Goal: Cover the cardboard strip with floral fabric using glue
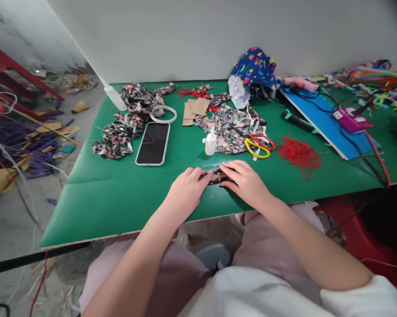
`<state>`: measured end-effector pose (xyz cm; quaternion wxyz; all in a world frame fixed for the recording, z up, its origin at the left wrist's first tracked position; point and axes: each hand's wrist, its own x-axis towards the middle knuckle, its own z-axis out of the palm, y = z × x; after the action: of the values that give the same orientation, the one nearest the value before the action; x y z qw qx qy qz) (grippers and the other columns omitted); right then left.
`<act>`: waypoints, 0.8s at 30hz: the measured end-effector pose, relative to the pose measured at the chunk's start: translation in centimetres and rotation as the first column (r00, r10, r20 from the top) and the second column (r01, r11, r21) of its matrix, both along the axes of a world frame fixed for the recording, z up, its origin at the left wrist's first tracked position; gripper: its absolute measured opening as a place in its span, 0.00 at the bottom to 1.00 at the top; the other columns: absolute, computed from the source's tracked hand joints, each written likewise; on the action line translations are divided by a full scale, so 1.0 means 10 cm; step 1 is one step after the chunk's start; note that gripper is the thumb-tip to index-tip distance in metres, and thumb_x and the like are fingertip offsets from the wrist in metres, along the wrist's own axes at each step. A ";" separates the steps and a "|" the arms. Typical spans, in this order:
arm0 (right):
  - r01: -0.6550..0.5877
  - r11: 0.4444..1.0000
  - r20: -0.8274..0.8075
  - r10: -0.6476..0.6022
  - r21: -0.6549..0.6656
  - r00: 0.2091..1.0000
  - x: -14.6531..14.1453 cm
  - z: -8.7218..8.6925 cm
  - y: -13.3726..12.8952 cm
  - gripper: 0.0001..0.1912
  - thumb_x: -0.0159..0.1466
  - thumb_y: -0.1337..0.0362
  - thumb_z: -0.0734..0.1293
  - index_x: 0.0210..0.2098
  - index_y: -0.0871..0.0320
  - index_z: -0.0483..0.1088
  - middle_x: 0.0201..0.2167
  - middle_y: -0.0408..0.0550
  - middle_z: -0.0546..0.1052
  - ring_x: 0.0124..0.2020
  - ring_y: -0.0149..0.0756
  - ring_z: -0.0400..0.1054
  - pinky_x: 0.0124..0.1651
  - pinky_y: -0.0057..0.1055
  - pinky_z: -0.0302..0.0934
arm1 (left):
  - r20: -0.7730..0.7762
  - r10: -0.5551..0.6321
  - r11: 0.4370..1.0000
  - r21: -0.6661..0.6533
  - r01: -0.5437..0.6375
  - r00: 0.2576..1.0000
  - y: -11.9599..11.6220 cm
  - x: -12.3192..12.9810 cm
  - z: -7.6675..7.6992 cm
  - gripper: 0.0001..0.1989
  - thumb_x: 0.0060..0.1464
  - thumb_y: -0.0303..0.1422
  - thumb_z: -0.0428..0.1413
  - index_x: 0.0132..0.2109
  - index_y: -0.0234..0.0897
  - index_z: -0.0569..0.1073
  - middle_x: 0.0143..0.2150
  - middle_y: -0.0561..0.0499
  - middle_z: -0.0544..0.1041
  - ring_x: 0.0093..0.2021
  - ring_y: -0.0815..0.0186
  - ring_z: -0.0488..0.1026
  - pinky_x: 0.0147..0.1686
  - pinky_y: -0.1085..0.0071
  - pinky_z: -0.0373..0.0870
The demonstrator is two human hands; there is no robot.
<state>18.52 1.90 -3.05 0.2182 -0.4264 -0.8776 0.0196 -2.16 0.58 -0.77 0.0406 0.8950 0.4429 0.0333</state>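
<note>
A small strip of dark floral fabric (pixel 215 179) with a brown cardboard piece on it lies on the green table near its front edge. My left hand (pixel 188 188) is closed on the strip's left end, fingers bent and pressed down. At the other end, my right hand (pixel 246 181) pinches the strip between thumb and fingers. My fingers hide both ends. Just beyond stands a small white squeeze bottle (pixel 211 143). Behind it are floral cloth pieces (pixel 229 125), brown cardboard rectangles (pixel 195 109) and yellow-and-red-handled scissors (pixel 258 147).
To the left lie a phone (pixel 152 144), a white ring (pixel 163 115), crumpled floral fabric (pixel 114 141) and a white bottle (pixel 115 97). On the right are red strings (pixel 299 154), a blue board (pixel 324 125), a purple device (pixel 351 119) with cables, and a patterned blue cloth (pixel 255 68).
</note>
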 end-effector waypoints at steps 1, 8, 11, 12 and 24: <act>-0.005 1.000 0.019 0.005 0.000 1.000 -0.01 -0.01 0.01 0.20 0.59 0.60 0.63 0.48 0.63 0.68 0.46 0.55 0.71 0.49 0.43 0.59 0.52 0.40 0.60 | -0.006 0.003 1.000 -0.004 -0.003 1.000 0.00 0.00 0.00 0.24 0.54 0.20 0.44 0.58 0.33 0.61 0.45 0.43 0.68 0.43 0.60 0.63 0.45 0.63 0.65; 0.000 0.997 -0.007 0.001 0.080 1.000 -0.02 -0.08 0.00 0.13 0.60 0.63 0.62 0.42 0.61 0.72 0.40 0.52 0.74 0.48 0.42 0.60 0.49 0.40 0.62 | 0.018 0.019 1.000 -0.011 -0.018 1.000 0.00 0.02 0.00 0.22 0.54 0.21 0.45 0.56 0.36 0.64 0.46 0.44 0.68 0.44 0.60 0.63 0.45 0.63 0.66; -0.002 0.996 -0.018 0.004 0.091 1.000 -0.02 -0.09 0.00 0.12 0.60 0.63 0.63 0.41 0.61 0.73 0.39 0.51 0.74 0.47 0.42 0.61 0.49 0.39 0.62 | 0.031 0.026 1.000 -0.015 -0.025 0.999 -0.01 0.02 0.00 0.22 0.54 0.21 0.45 0.55 0.36 0.64 0.46 0.44 0.68 0.44 0.60 0.63 0.45 0.63 0.66; -0.003 0.996 -0.023 0.005 0.088 1.000 -0.02 -0.10 0.00 0.12 0.60 0.63 0.63 0.40 0.61 0.73 0.38 0.51 0.74 0.47 0.41 0.61 0.49 0.39 0.62 | 0.034 0.026 1.000 -0.016 -0.026 0.999 -0.01 0.03 0.00 0.21 0.54 0.21 0.46 0.55 0.36 0.65 0.46 0.45 0.68 0.44 0.60 0.63 0.45 0.63 0.66; 0.078 0.997 -0.117 -0.076 0.007 0.990 0.04 -0.07 -0.02 0.16 0.59 0.59 0.64 0.42 0.62 0.70 0.43 0.54 0.72 0.49 0.42 0.61 0.52 0.40 0.60 | 0.070 0.052 0.999 0.008 -0.053 0.996 -0.02 0.03 -0.03 0.23 0.56 0.22 0.46 0.59 0.33 0.59 0.47 0.46 0.70 0.44 0.61 0.64 0.46 0.64 0.66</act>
<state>18.88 1.73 -3.76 0.2721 -0.4567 -0.8464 0.0308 -1.89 0.35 -1.09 0.0507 0.8815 0.4644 0.0679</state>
